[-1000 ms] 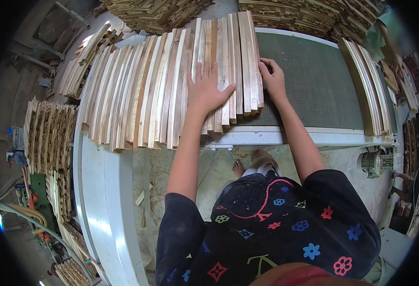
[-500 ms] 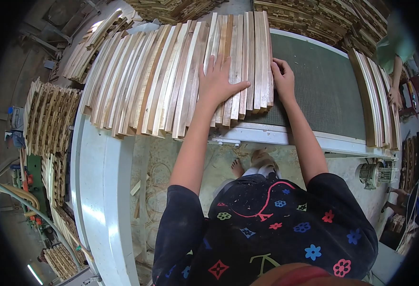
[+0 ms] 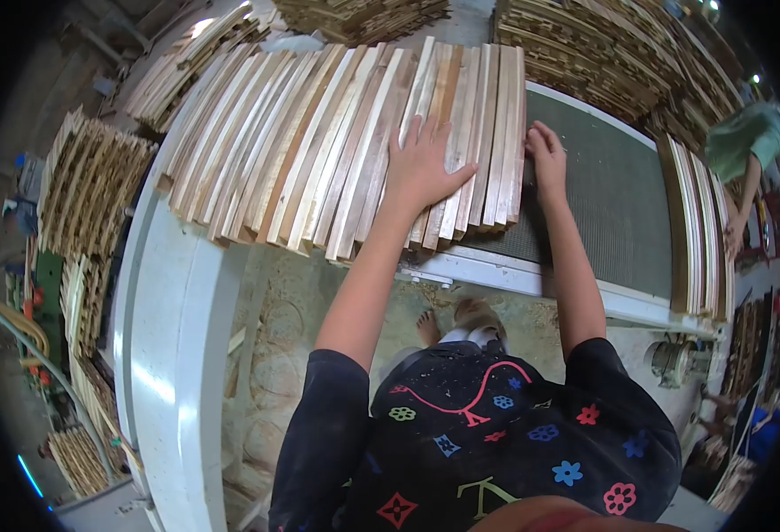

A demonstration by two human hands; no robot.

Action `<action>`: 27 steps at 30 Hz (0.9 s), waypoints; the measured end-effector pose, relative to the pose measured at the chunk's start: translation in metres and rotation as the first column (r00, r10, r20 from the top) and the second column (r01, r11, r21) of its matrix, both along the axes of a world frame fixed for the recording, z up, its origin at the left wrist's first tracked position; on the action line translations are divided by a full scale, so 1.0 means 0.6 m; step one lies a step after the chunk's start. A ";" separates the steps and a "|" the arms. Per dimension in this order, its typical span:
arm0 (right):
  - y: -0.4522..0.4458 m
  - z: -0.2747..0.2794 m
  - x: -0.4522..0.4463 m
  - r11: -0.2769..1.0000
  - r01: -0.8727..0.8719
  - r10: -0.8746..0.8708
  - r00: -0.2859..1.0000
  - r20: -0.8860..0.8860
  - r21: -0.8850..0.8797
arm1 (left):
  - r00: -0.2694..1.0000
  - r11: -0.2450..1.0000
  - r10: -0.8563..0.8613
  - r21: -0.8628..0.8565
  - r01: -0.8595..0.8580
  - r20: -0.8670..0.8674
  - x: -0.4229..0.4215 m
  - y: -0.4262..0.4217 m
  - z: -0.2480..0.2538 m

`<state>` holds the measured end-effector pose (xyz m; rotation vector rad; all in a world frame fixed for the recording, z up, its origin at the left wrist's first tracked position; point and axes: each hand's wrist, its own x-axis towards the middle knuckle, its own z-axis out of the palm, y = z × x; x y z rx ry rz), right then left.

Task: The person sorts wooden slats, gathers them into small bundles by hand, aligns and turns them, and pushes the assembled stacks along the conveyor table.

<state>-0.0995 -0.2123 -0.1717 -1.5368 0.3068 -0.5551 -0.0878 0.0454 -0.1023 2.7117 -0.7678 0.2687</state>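
A long row of wooden strips [image 3: 319,151] lies side by side across a machine table with a dark green belt [image 3: 598,186]. My left hand [image 3: 423,168] rests flat on top of the strips near the row's right end, fingers and thumb spread. Just past the last strip, over the belt, is my right hand [image 3: 548,164]. Its fingers are loosely bent, with the tips beside the end strip's side face and nothing seen in the grasp. Whether those tips touch the wood is hard to tell.
Another group of strips [image 3: 693,235] sits at the belt's right end, with a co-worker's hand [image 3: 736,235] beside it. Wood stacks stand behind [image 3: 603,58] and at the left [image 3: 97,186]. A white metal frame [image 3: 173,355] runs down the left, and a motor [image 3: 674,359] is below the belt.
The view has turned slightly, so the row and both hands appear lower and further right. Both hands keep nearly the same places against the strips.
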 end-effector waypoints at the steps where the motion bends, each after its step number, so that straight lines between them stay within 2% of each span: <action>1: -0.004 0.008 0.012 0.999 0.036 -0.037 0.999 0.027 0.041 | 1.000 1.000 0.001 -0.009 -0.001 -0.002 -0.001 0.001 -0.002; 4: -0.018 0.001 0.057 0.998 0.059 -0.058 0.997 0.058 -0.017 | 1.000 0.998 -0.014 -0.068 0.014 -0.002 0.001 0.004 -0.010; 7: 0.000 -0.016 0.065 0.960 -0.021 0.048 0.995 0.090 -0.278 | 1.000 0.998 -0.007 -0.067 0.007 0.001 0.004 0.004 -0.006; 8: 0.000 -0.016 0.066 0.954 -0.004 0.032 0.995 0.090 -0.301 | 1.000 0.997 -0.008 -0.071 0.008 -0.001 0.004 0.004 -0.006; 11: 0.008 0.007 0.052 0.983 -0.059 0.077 0.992 0.099 -0.176 | 1.000 0.998 -0.018 -0.057 0.017 -0.013 0.001 0.005 -0.002; 14: 0.007 0.004 0.052 0.986 -0.055 0.072 0.992 0.102 -0.155 | 0.999 0.998 -0.038 -0.045 0.037 -0.014 -0.007 0.007 0.011; 17: -0.004 -0.005 0.064 0.961 0.015 0.009 0.996 0.085 -0.276 | 0.995 0.994 -0.093 -0.062 0.090 -0.043 -0.029 0.010 0.023; 18: -0.018 -0.007 0.077 0.844 0.155 -0.114 0.987 0.111 -0.513 | 0.992 0.994 -0.092 -0.060 0.087 -0.087 -0.052 0.008 0.023; 21: -0.061 0.057 0.157 0.549 0.278 -0.053 0.953 0.299 -0.788 | 0.989 0.998 -0.067 -0.012 0.066 -0.131 -0.160 0.007 0.034; 24: -0.099 0.065 0.300 0.348 0.096 -0.044 0.995 0.085 -0.933 | 0.988 0.999 0.036 -0.001 -0.037 -0.149 -0.219 -0.007 0.038; 27: -0.096 0.115 0.405 0.154 -0.334 -0.024 0.940 -0.341 -0.930 | 0.982 0.987 0.158 0.002 -0.159 -0.104 -0.225 -0.027 0.027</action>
